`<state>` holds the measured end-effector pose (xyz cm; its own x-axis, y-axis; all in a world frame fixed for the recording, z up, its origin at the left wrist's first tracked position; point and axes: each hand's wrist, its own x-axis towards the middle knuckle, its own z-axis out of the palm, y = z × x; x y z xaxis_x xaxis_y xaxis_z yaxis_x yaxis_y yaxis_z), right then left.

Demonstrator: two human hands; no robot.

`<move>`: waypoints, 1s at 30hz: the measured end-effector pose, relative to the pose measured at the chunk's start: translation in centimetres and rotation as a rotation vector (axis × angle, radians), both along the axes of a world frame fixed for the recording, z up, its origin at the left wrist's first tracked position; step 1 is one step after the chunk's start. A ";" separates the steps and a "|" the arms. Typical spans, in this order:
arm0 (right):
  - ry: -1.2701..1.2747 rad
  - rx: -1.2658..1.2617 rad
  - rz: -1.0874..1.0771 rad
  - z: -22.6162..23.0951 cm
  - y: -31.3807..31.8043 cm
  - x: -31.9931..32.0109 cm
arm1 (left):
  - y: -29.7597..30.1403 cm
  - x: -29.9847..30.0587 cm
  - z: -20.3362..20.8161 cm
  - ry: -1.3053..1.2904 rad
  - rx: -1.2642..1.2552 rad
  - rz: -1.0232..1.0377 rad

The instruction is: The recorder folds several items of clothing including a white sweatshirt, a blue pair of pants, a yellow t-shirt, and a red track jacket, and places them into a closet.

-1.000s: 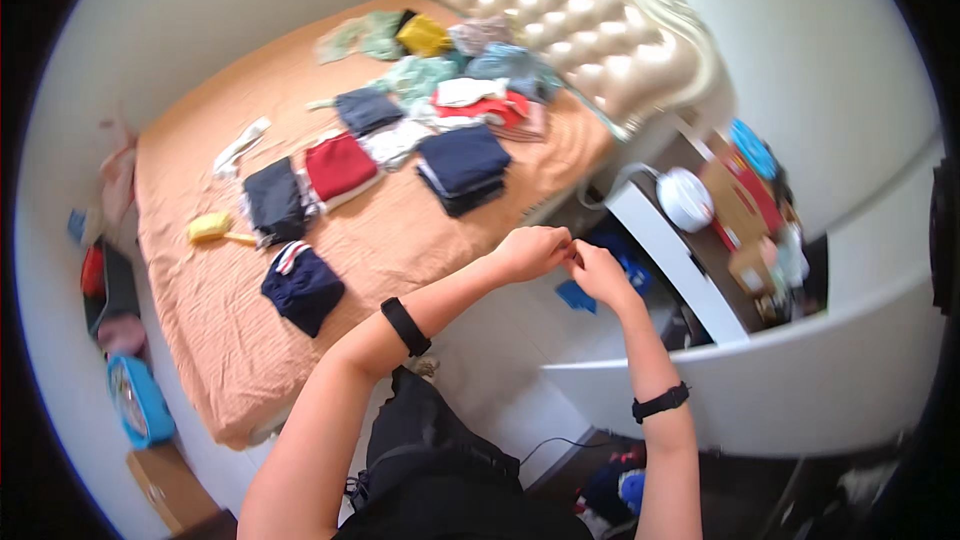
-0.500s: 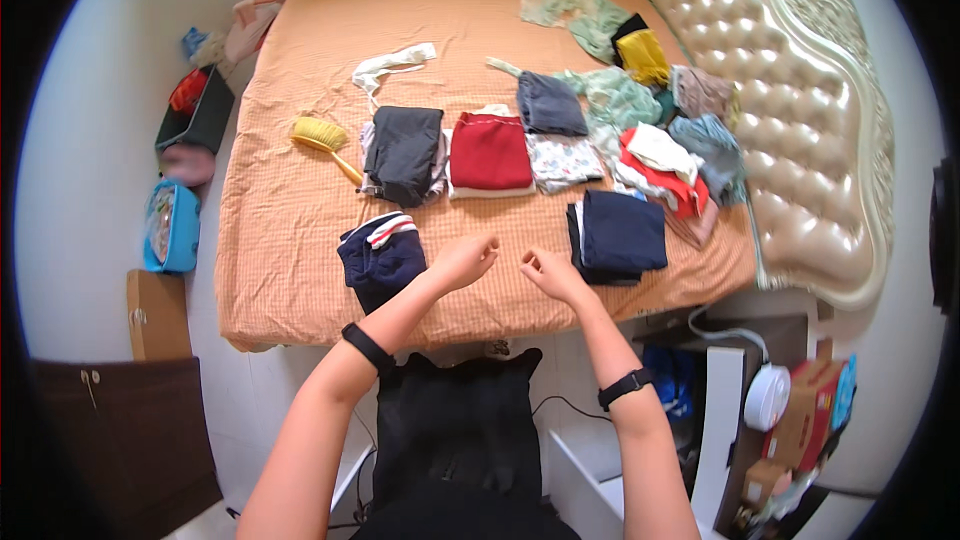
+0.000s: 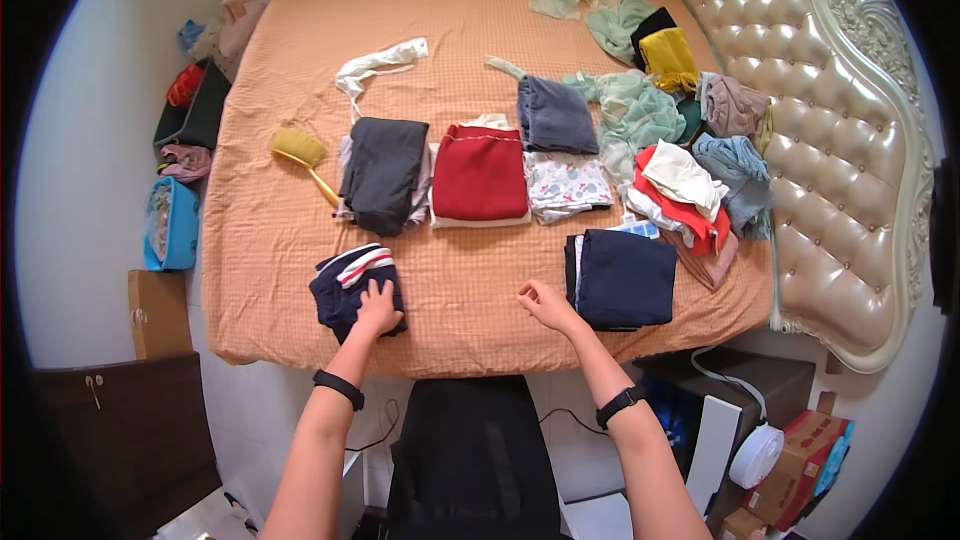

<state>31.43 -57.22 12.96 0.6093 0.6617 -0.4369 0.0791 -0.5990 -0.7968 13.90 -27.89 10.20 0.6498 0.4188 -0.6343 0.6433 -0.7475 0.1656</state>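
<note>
Since my left hand point(image 3: 378, 306) is spread on that folded navy, red-and-white-trimmed cloth garment point(image 3: 338, 298), lopsided tugging could unfold it; can't tell whether my right hand point(image 3: 546, 304) is pinching.

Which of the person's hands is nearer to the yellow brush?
Left. The left hand is at the striped navy garment, below and right of the brush in the picture; the right hand is much farther right, beside the navy pile.

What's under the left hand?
Under the left hand is a folded navy garment with a striped band; whatever lies beneath that garment is covered and can't be seen.
</note>
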 end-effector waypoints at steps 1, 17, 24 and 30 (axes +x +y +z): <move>-0.035 0.001 0.001 -0.4 -0.7 0.3 | 0.3 0.5 -0.8 0.017 0.031 0.017; 0.009 0.071 -0.500 0.0 -5.8 6.6 | -1.9 10.7 -2.7 -0.015 0.004 -0.253; -0.006 0.114 -0.610 0.8 -11.2 11.7 | -16.0 21.1 3.1 -0.302 -0.169 -0.344; 0.033 0.215 -0.731 -0.9 -20.6 18.2 | -28.4 29.3 6.5 -0.365 -0.322 -0.332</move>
